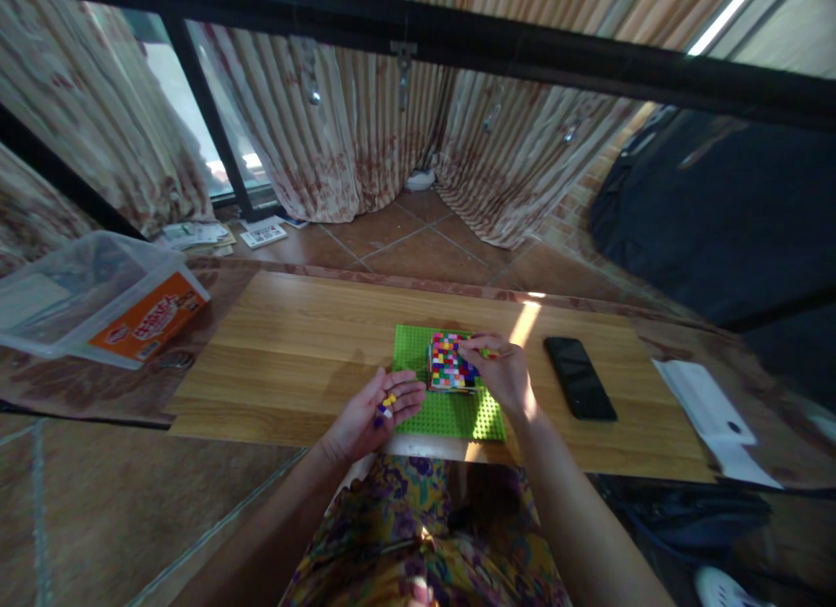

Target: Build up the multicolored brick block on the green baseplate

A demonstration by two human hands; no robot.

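On a green studded baseplate (408, 346) sits a block built of many small coloured bricks (447, 363), with dark spots at its near right corner. Over the block's right side, my right hand (502, 372) is closed in a pinch, thumb and fingertips touching or just above its top. Whatever lies between those fingertips is too small to make out. My left hand (375, 411) is open, palm up, at the plate's left edge. Several loose bricks (387, 407) in yellow, white and purple rest on its palm and fingers.
The wooden board (280, 354) bears a black phone (580, 378) right of the plate. A clear plastic tub (97, 302) with an orange label stands at the left. A white object (709, 407) lies at the right. Curtains (366, 137) hang behind.
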